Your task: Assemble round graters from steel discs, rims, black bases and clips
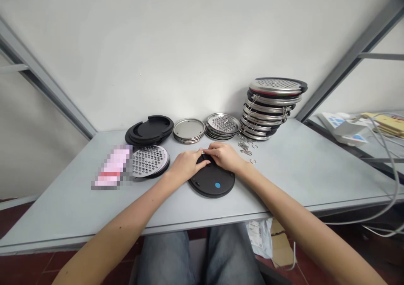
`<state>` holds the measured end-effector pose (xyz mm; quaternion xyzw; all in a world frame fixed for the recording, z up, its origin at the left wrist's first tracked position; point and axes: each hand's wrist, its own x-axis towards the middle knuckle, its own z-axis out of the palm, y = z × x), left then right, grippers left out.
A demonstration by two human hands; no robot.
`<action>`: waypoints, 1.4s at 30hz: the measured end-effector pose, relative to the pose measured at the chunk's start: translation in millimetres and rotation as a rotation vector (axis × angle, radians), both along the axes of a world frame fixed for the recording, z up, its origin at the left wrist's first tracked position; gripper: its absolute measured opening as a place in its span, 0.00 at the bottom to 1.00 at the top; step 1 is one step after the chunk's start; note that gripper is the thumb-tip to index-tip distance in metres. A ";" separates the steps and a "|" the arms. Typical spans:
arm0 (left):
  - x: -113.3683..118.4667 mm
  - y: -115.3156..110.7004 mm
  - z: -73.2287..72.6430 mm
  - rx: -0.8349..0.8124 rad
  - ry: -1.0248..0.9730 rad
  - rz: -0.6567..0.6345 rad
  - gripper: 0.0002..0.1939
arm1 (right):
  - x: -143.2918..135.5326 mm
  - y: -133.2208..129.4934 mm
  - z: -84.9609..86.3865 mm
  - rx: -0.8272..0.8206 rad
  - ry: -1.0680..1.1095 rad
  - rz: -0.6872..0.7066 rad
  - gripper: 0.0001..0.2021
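Observation:
My left hand (187, 163) and my right hand (223, 155) meet at the far edge of a round black disc (210, 183) with a blue dot, lying on the table. The fingertips of both hands are pinched together there. A tiny glint of metal shows between them, too small and covered to name. My left thumb reaches over the disc's surface. Just beyond my right wrist are several loose metal rings (253, 161) and small metal clips (244, 146). Left of my left hand, perforated metal grater plates (150, 161) rest on black discs.
Along the wall stand black round rims (150, 129), plain metal discs (189, 129), perforated metal discs (222, 124) and a tall leaning stack of assembled round graters (268, 108). A blurred pink item (113, 165) lies at left. White cables (394, 184) hang at the right edge.

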<state>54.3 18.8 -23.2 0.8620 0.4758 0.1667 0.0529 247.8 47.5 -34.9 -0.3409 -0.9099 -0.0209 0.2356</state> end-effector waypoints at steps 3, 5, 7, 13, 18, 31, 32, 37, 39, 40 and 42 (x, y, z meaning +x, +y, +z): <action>0.6 -0.8 2.9 -0.020 0.012 -0.007 0.25 | -1.9 -2.3 4.5 -0.001 -0.060 -0.002 0.13; 1.3 -1.7 4.4 -0.034 0.027 -0.007 0.25 | -3.0 -3.5 6.3 -0.001 -0.094 -0.003 0.13; 1.9 -2.5 5.4 -0.048 0.047 -0.007 0.25 | -3.9 -4.1 6.9 0.002 -0.127 -0.011 0.13; 0.6 0.2 5.8 -0.070 0.056 0.004 0.23 | -5.6 -4.3 8.3 -0.024 -0.206 -0.078 0.13; 0.6 1.5 0.8 -0.075 0.016 0.008 0.19 | -5.6 -5.3 6.5 -0.064 -0.177 -0.109 0.13; -1.3 -3.3 -9.2 0.123 -0.157 0.047 0.19 | 2.1 -1.8 -5.1 -0.160 0.286 0.025 0.14; -1.4 -3.4 -9.4 0.114 -0.150 0.059 0.20 | 2.1 -1.7 -4.8 -0.160 0.278 0.024 0.14; -1.9 -2.7 -12.3 0.078 -0.143 0.097 0.22 | 2.4 0.3 -6.3 -0.095 0.213 0.001 0.12; -1.9 -2.3 -12.9 0.066 -0.152 0.079 0.23 | 2.4 0.9 -6.3 -0.063 0.173 -0.003 0.12; -1.8 -2.1 -12.9 0.062 -0.154 0.067 0.23 | 2.4 0.8 -6.0 -0.051 0.148 -0.007 0.12; -1.7 -1.9 -12.5 0.059 -0.153 0.043 0.23 | 2.2 0.2 -5.0 -0.030 0.097 -0.019 0.13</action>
